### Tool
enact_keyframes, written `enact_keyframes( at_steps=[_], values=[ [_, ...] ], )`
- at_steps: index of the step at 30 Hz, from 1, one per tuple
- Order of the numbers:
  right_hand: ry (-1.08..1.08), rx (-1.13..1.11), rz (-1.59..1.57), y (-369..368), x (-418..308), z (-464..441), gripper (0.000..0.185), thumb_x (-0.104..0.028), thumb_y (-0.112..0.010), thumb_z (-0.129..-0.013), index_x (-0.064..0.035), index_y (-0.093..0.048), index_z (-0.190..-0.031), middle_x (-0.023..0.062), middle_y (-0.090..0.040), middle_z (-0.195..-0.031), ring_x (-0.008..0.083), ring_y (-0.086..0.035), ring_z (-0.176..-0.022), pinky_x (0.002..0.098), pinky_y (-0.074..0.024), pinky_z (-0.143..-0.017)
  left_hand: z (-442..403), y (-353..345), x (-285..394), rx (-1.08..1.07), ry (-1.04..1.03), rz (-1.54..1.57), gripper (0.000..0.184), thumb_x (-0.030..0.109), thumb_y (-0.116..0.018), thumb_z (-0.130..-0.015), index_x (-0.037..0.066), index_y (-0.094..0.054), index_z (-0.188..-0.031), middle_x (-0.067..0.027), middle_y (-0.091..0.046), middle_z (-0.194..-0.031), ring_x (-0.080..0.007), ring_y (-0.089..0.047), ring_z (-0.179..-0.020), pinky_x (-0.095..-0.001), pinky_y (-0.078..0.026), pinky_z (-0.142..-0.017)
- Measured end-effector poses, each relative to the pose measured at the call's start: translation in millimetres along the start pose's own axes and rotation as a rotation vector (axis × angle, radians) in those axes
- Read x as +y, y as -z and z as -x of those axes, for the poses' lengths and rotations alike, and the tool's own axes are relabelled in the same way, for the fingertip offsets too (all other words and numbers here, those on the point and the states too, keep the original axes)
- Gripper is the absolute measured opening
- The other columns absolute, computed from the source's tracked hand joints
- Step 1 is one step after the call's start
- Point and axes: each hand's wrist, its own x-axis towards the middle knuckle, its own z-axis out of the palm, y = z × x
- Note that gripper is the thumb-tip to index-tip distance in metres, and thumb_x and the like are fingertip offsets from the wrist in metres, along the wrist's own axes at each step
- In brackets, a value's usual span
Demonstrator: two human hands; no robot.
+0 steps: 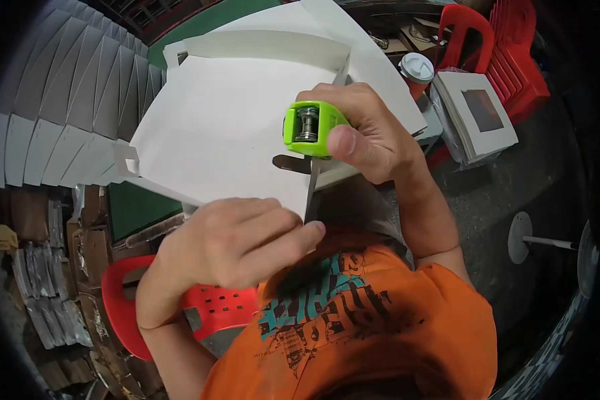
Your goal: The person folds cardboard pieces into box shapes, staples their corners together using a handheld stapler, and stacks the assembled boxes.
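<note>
A lime-green tool [311, 130], perhaps a tape dispenser, with a metal roller in its frame, is held in my right hand [373, 130], thumb along its side. It sits over the near right edge of a large white cardboard box or tray [213, 120] with raised walls. A dark oval slot [291, 163] shows in the cardboard just below the tool. My left hand [247, 240] is closed at the near edge, its fingers curled by the lower end of a thin strip [312, 190] that runs down from the tool. What those fingers hold is hidden.
Folded white cartons [67, 87] stand stacked at the left. A red chair [130, 307] is at lower left. A lidded cup [417, 70], a white box with a dark window [483, 110] and stacked red chairs [513, 60] are at upper right.
</note>
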Motion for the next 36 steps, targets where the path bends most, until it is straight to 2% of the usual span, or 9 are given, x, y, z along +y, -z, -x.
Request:
enact_keyframes(
  at_steps=[2,5,8,13,16,19,24,32,36],
  values=[
    [-0.113,0.019,-0.069,-2.1,-6.2,6.1,0.082,-0.076,-0.041,-0.100,0.0020,-0.065,-0.094,0.0082,-0.064,-0.083,0.0232,-0.061,-0.069,0.0309,-0.0504,-0.072,-6.8,-0.1,-9.7,-0.017,-0.024,0.061,0.032,0.005,-0.086,-0.078,0.000,-0.073,-0.107,-0.0068,-0.067,-0.081,-0.0196,-0.062,-0.059,-0.0313,-0.047,-0.048],
    [-0.049,0.325,-0.459,-28.0,-8.8,15.3,0.087,-0.084,-0.028,-0.098,-0.0021,-0.058,-0.101,0.0103,-0.067,-0.083,0.0240,-0.065,-0.071,0.0405,-0.0529,-0.086,-7.2,0.2,-17.6,-0.031,-0.029,0.059,0.032,0.006,-0.088,-0.076,0.001,-0.073,-0.104,-0.0075,-0.068,-0.081,-0.0197,-0.064,-0.060,-0.0303,-0.049,-0.048],
    [-0.089,0.441,-0.437,-44.6,-21.5,24.4,0.092,-0.090,-0.019,-0.094,-0.0041,-0.052,-0.101,0.0119,-0.067,-0.084,0.0215,-0.065,-0.075,0.0455,-0.0517,-0.090,-7.8,-7.2,-20.1,0.033,-0.033,0.029,0.022,0.009,-0.085,-0.081,0.003,-0.068,-0.093,-0.0045,-0.061,-0.077,-0.0178,-0.062,-0.060,-0.0310,-0.048,-0.047],
    [-0.128,0.321,-0.134,-48.1,-24.7,25.4,0.101,-0.090,-0.015,-0.092,0.0005,-0.060,-0.095,0.0092,-0.065,-0.087,0.0180,-0.060,-0.074,0.0344,-0.0505,-0.079,-7.1,-11.3,-21.6,0.121,-0.069,0.009,0.026,0.011,-0.085,-0.082,0.007,-0.059,-0.080,-0.0027,-0.056,-0.075,-0.0167,-0.061,-0.059,-0.0300,-0.047,-0.046],
    [0.018,0.373,-0.188,-56.7,-12.0,22.0,0.079,-0.071,-0.034,-0.102,0.0021,-0.062,-0.093,0.0085,-0.059,-0.082,0.0184,-0.056,-0.071,0.0327,-0.0454,-0.066,-6.3,-10.2,-21.7,0.120,-0.085,-0.025,0.030,0.011,-0.086,-0.081,0.007,-0.057,-0.077,-0.0028,-0.056,-0.074,-0.0170,-0.061,-0.059,-0.0297,-0.047,-0.046],
    [0.104,0.398,-0.202,-61.3,-1.2,23.2,0.067,-0.061,-0.043,-0.107,0.0014,-0.062,-0.091,0.0088,-0.056,-0.078,0.0207,-0.052,-0.068,0.0351,-0.0418,-0.061,-4.1,-9.3,-22.4,0.112,-0.099,-0.056,0.031,0.012,-0.087,-0.080,0.007,-0.057,-0.077,-0.0029,-0.055,-0.073,-0.0171,-0.061,-0.058,-0.0301,-0.047,-0.046],
    [-0.133,0.391,-0.156,-61.3,-17.2,22.3,0.091,-0.086,-0.029,-0.095,0.0006,-0.055,-0.092,0.0051,-0.056,-0.082,0.0117,-0.052,-0.069,0.0274,-0.0402,-0.059,-7.8,-17.0,-21.8,0.224,-0.128,-0.144,0.035,0.018,-0.089,-0.079,0.007,-0.056,-0.077,-0.0023,-0.054,-0.069,-0.0175,-0.056,-0.054,-0.0302,-0.044,-0.045],
    [-0.037,0.341,-0.040,-69.5,-30.9,23.3,0.085,-0.080,-0.027,-0.100,-0.0050,-0.061,-0.079,0.0044,-0.067,-0.080,0.0177,-0.059,-0.068,0.0457,-0.0505,-0.089,-0.2,-7.7,-25.6,0.290,-0.052,-0.308,0.050,0.037,-0.094,-0.072,0.006,-0.055,-0.078,-0.0030,-0.052,-0.063,-0.0193,-0.052,-0.050,-0.0300,-0.041,-0.046],
    [-0.040,0.370,0.014,-71.2,-26.7,29.0,0.083,-0.081,-0.029,-0.099,-0.0064,-0.062,-0.080,0.0028,-0.066,-0.075,0.0172,-0.057,-0.063,0.0427,-0.0483,-0.080,6.6,-8.3,-30.6,0.279,-0.004,-0.327,0.055,0.047,-0.092,-0.072,0.006,-0.057,-0.081,-0.0031,-0.051,-0.063,-0.0204,-0.051,-0.049,-0.0308,-0.040,-0.046]
  ],
)
